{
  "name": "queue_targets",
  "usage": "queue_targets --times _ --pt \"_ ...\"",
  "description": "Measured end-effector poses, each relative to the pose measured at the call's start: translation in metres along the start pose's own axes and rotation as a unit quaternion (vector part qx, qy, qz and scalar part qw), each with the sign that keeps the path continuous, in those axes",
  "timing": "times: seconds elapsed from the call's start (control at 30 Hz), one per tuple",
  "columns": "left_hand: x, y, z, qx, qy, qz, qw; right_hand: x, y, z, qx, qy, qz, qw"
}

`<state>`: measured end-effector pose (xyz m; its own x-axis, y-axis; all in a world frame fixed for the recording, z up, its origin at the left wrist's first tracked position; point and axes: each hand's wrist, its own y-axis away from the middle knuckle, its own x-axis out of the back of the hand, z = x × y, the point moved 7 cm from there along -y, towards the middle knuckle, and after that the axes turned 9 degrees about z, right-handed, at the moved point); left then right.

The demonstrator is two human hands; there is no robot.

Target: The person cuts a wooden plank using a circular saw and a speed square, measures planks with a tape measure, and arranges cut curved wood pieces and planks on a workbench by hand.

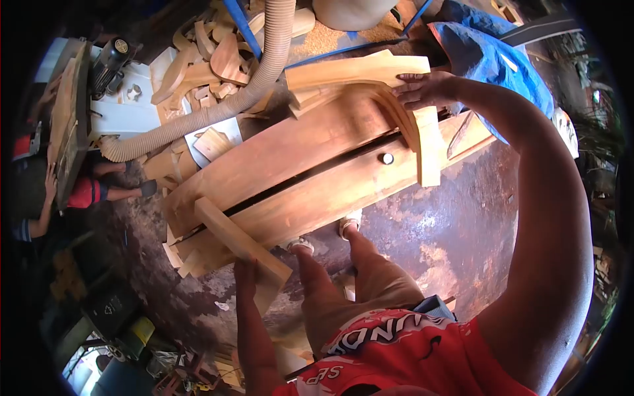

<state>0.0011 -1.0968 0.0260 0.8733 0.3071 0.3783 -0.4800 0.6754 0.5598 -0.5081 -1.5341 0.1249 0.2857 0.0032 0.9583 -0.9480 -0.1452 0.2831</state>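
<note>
My left hand [246,274] is closed at the lower edge of a squared wooden block [241,241], its fingers partly hidden by the wood. That block lies slantwise across the near left end of a long wooden bench [317,198] made of two boards with a dark gap between them. At the far right end, my right hand [426,90] rests with fingers spread on some curved wooden pieces [360,71]. Another curved wooden piece [411,125] runs down from there across the boards. A small round white-topped object [386,158] sits on the nearer board.
A ribbed hose [264,79] curves behind the bench, beside a heap of wood offcuts [198,66]. A blue tarp [495,66] hangs at the right. On the left, another person's hand [51,181] touches an upright board [72,125] near a motor [111,66].
</note>
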Motion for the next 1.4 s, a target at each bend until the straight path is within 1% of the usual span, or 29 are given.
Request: queue_targets --times 0.07,0.1,0.13,0.2,0.27,0.3,0.33,0.43,0.47,0.5,0.53,0.57,0.6,0.67,0.73,0.8,0.87,0.9,0.97,1.0,1.07,1.1,1.13,1.17,1.2,1.27,1.3,1.33,1.4 --pt "-0.025 0.001 0.024 -0.003 0.007 0.008 1.0 -0.019 0.011 0.015 -0.001 -0.076 -0.066 0.995" --pt "-0.036 0.001 0.035 -0.007 0.013 0.011 1.0 -0.026 0.013 0.028 -0.025 -0.11 -0.017 0.993" --pt "-0.044 -0.001 0.039 -0.006 0.012 0.012 1.0 -0.031 0.014 0.036 -0.042 -0.132 -0.013 0.99" --pt "-0.059 -0.003 0.041 0.044 0.022 0.02 0.999 -0.04 0.017 0.052 -0.074 -0.176 -0.002 0.982" --pt "-0.07 -0.005 0.046 0.049 0.017 0.021 0.998 -0.046 0.014 0.063 -0.024 0.049 0.029 0.998" --pt "-0.074 -0.004 0.048 0.054 0.013 0.021 0.998 -0.05 0.017 0.069 -0.02 0.107 0.008 0.994" --pt "-0.076 -0.004 0.049 0.057 0.007 0.02 0.998 -0.053 0.021 0.075 -0.045 0.126 0.049 0.99" --pt "-0.086 -0.005 0.049 0.057 -0.012 0.005 0.998 -0.078 0.04 0.089 -0.184 0.029 -0.073 0.98" --pt "-0.095 -0.003 0.055 0.068 0.039 0.0 0.997 -0.084 0.043 0.077 -0.187 0.023 -0.074 0.979" --pt "-0.107 -0.005 0.064 0.074 0.094 -0.005 0.993 -0.09 0.047 0.067 -0.253 -0.036 -0.068 0.964" --pt "-0.12 -0.005 0.077 0.07 0.094 -0.008 0.993 -0.091 0.053 0.057 -0.316 -0.093 -0.061 0.942" --pt "-0.137 -0.003 0.094 0.077 0.137 -0.022 0.987 -0.079 0.054 0.042 -0.383 -0.16 -0.057 0.908" --pt "-0.153 0.002 0.114 0.085 0.178 -0.037 0.98 -0.079 0.054 0.031 -0.415 -0.182 -0.003 0.891" --pt "-0.194 0.008 0.165 0.079 0.272 -0.073 0.956 -0.092 0.065 0.009 -0.461 -0.293 0.194 0.815" --pt "-0.239 0.002 0.201 0.034 0.335 -0.082 0.938 -0.072 0.067 -0.024 -0.557 -0.222 0.287 0.747" --pt "-0.299 -0.031 0.217 0.028 0.39 -0.069 0.918 -0.047 0.048 -0.083 -0.542 -0.354 0.403 0.647" --pt "-0.346 -0.039 0.268 -0.005 0.415 -0.107 0.904 -0.049 0.021 -0.122 -0.456 -0.638 0.406 0.47" --pt "-0.366 -0.04 0.291 0.001 0.419 -0.117 0.9 -0.049 0.01 -0.138 -0.428 -0.677 0.415 0.432" --pt "-0.402 -0.044 0.323 0.034 0.433 -0.116 0.893 -0.038 0.009 -0.148 -0.472 -0.659 0.429 0.399" --pt "-0.419 -0.049 0.334 0.06 0.443 -0.106 0.888 -0.047 0.022 -0.144 -0.56 -0.61 0.412 0.38" --pt "-0.449 -0.057 0.352 0.092 0.472 -0.109 0.87 -0.048 0.057 -0.132 -0.711 -0.36 0.38 0.47" --pt "-0.461 -0.061 0.362 0.098 0.48 -0.111 0.865 -0.033 0.069 -0.119 -0.764 -0.303 0.309 0.478" --pt "-0.473 -0.069 0.368 0.105 0.488 -0.111 0.859 -0.023 0.081 -0.104 -0.762 -0.272 0.359 0.466" --pt "-0.484 -0.08 0.375 0.092 0.5 -0.124 0.852 -0.02 0.089 -0.087 -0.767 -0.256 0.339 0.481" --pt "-0.493 -0.092 0.379 0.081 0.511 -0.135 0.845 -0.021 0.094 -0.072 -0.746 -0.188 0.366 0.524" --pt "-0.498 -0.115 0.371 0.144 0.438 -0.09 0.883 -0.035 0.102 -0.043 -0.749 -0.183 0.352 0.531" --pt "-0.501 -0.129 0.364 0.1 0.419 -0.155 0.889 -0.045 0.103 -0.031 -0.755 -0.182 0.309 0.549" --pt "-0.494 -0.127 0.354 0.077 0.353 -0.147 0.921 -0.056 0.102 -0.023 -0.764 -0.19 0.273 0.553" --pt "-0.48 -0.114 0.324 -0.029 0.154 -0.18 0.971 -0.089 0.093 -0.015 -0.78 -0.234 0.148 0.561"
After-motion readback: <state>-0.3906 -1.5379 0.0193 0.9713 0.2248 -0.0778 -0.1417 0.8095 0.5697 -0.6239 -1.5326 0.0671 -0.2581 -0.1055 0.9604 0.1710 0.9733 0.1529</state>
